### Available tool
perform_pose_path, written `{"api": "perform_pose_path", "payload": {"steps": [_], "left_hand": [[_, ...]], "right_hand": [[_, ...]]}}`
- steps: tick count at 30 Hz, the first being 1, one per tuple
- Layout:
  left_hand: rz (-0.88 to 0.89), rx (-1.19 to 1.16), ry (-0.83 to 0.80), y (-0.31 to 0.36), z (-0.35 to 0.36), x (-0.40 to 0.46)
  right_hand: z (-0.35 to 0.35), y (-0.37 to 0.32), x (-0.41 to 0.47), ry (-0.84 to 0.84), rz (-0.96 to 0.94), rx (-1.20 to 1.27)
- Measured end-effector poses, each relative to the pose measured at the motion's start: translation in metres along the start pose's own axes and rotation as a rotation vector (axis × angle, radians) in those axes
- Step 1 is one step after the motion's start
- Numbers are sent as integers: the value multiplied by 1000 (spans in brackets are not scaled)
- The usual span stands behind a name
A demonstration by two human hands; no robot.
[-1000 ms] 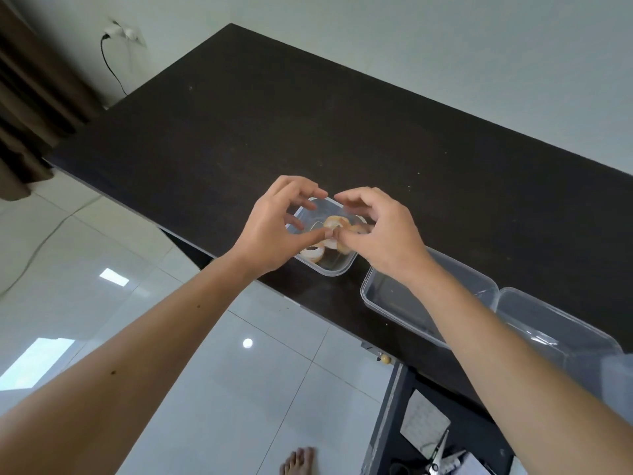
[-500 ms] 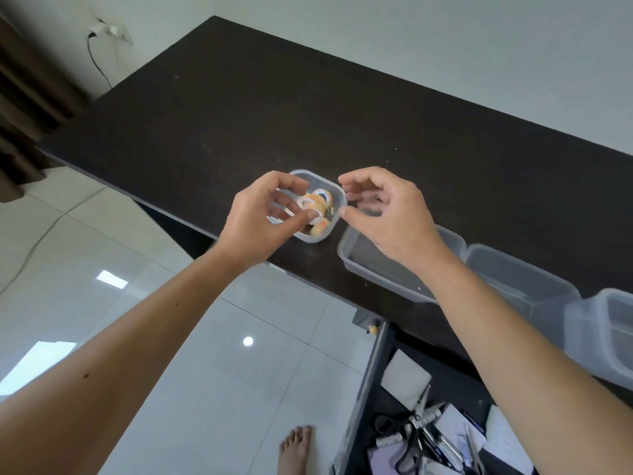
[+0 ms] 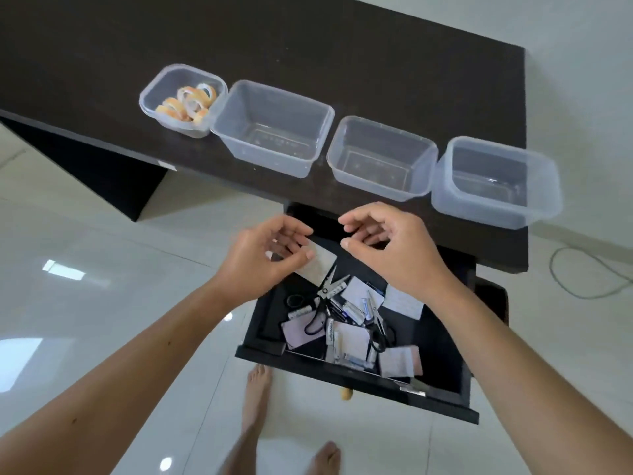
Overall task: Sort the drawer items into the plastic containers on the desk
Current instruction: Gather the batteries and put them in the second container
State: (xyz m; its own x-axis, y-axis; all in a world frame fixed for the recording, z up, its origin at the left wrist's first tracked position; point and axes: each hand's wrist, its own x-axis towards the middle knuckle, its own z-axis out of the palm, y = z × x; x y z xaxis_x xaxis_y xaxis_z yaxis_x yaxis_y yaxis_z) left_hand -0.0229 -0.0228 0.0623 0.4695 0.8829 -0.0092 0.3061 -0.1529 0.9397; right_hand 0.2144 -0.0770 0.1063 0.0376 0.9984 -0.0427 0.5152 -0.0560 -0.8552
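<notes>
Several clear plastic containers stand in a row on the dark desk [image 3: 308,36]. The small leftmost container [image 3: 152,85] holds several tape rolls [image 3: 186,102]. The three larger containers [image 3: 274,126] [image 3: 382,159] [image 3: 493,180] hold nothing. Below the desk edge the black drawer [image 3: 442,354] is pulled out, with scissors [image 3: 325,296], batteries [image 3: 356,310] and paper cards [image 3: 320,264] inside. My left hand [image 3: 260,258] and my right hand [image 3: 394,248] hover over the drawer's back part, fingers apart, holding nothing.
White tiled floor lies below the desk. My bare feet [image 3: 257,389] stand in front of the drawer. A cable [image 3: 589,275] loops on the floor at the right, beside the desk's right end.
Both hands left the tape container and moved down and toward me over the open drawer. My view tilted down, so all containers and the drawer show.
</notes>
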Motion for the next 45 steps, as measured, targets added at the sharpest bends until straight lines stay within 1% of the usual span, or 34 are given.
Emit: {"api": "perform_pose_path", "payload": {"steps": [5,10,12,17,20,23,25,30,34,36,38,41,43,45], "left_hand": [[-127,8,-137,-25,61,-25],[-174,151,-252,-51,96,-28],[-120,234,-315,-62,107,-25],[102,465,-415,-79,127,-16],[177,595,-455,-83,133,-11],[215,643,-476,-85,132,-11],[231,644,-481,-85,129,-12],[230,607,-388,-85,107,-14],[122,510,-358,-87,89,-17],[81,465,-347,-86,87,-18],[80,434,-337,-86,89,-18],[17,390,-352,-88,91,-18],[17,378,-383,-91,92,-18],[44,395,-402,-92,93,-19]], "right_hand": [[-4,74,-62,-29,140,-53],[15,128,-94,-35,250,-66],[23,145,-98,-29,263,-65],[38,170,-99,-2,272,-71],[40,174,-94,6,277,-79],[43,174,-87,-4,266,-121],[45,173,-83,-7,265,-164],[52,168,-75,-24,264,-284],[59,166,-74,-39,243,-383],[59,164,-75,-42,237,-367],[57,162,-76,-18,215,-322],[50,160,-80,40,199,-185],[46,157,-81,3,154,-129],[46,156,-79,-54,113,-161]]}}
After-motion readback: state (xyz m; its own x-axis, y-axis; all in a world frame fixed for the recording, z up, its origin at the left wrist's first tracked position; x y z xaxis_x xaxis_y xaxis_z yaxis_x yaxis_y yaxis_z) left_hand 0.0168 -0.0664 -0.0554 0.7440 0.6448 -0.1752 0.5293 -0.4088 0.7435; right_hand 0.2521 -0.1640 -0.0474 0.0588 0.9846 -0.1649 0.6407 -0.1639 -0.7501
